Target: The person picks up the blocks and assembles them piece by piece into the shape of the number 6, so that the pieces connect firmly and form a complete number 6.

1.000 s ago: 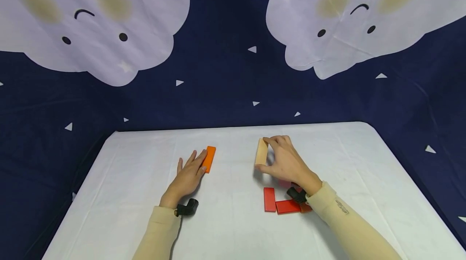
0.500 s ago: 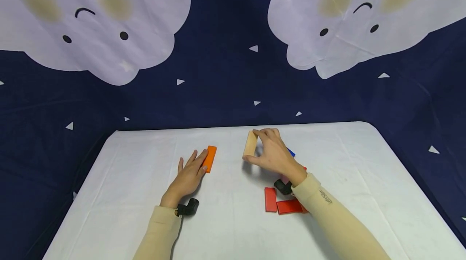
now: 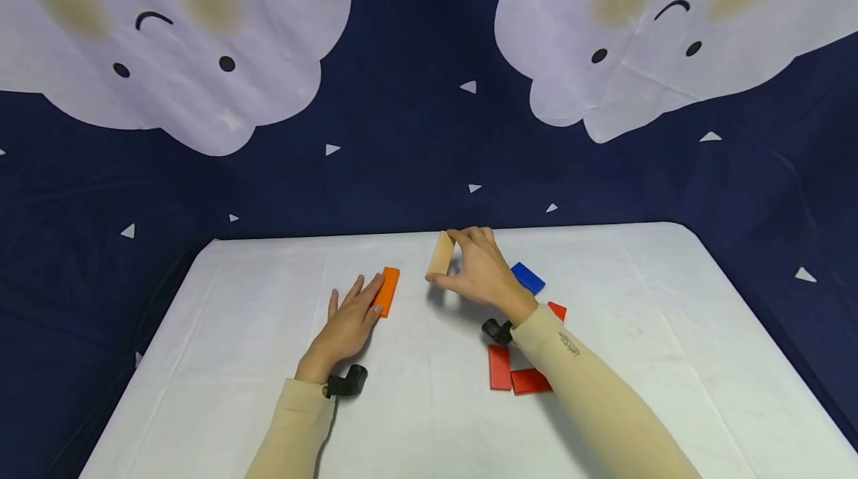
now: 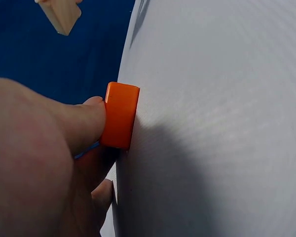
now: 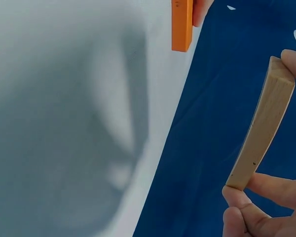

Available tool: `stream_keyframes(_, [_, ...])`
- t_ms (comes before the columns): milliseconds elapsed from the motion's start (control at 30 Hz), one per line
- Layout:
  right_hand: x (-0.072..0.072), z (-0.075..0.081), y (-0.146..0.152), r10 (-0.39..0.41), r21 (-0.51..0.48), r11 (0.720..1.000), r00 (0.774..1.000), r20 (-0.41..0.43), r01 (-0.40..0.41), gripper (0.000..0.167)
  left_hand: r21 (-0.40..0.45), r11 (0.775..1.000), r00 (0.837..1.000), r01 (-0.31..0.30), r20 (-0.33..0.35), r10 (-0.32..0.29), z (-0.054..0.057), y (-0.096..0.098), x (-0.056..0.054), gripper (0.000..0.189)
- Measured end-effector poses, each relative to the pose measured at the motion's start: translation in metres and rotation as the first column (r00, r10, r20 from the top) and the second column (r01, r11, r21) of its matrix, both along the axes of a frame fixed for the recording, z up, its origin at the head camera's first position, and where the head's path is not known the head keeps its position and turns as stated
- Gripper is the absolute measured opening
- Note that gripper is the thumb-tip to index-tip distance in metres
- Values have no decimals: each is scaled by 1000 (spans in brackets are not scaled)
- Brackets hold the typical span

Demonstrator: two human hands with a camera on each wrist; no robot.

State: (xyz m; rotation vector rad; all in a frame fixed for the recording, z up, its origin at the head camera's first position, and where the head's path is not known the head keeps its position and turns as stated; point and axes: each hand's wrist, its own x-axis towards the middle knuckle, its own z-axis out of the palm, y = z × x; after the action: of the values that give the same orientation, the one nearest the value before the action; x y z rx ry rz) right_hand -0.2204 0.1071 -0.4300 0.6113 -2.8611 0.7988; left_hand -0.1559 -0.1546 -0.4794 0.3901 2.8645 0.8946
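Note:
In the head view, my left hand [image 3: 342, 331] lies on the white table with straight, spread fingers. Its thumb and index fingertip touch the side of an orange block [image 3: 389, 293]; the left wrist view shows the thumb against the orange block [image 4: 121, 116] too. To the right, my right hand [image 3: 481, 272] pinches a plain wooden block [image 3: 440, 255] by its two ends, thumb at the near end and a finger at the far one. The right wrist view has this wooden block [image 5: 264, 129] tilted and raised over the table, its shadow below.
A blue block [image 3: 528, 278] lies just right of my right hand. Red blocks [image 3: 499, 367] lie nearer me, partly covered by my right forearm. The white table [image 3: 268, 270] ends at a dark blue cloth [image 3: 402, 188] with cloud prints.
My right hand has moved left and away from me with the wooden block, toward the orange block. The blue block has come into sight behind it. My left hand stays put.

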Motion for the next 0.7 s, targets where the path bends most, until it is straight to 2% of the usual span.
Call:
stream_keyframes(300, [-10,-5,-19,-10,-10,1000,1000,10,10,91,-4,1000,1000,-6,10,6,1,2,-1,56])
stream_keyframes(700, [-25,-13,-41,-40,-12,999,997,66,41,94,-27,1000,1000,-7,16,7,0,1,-1,56])
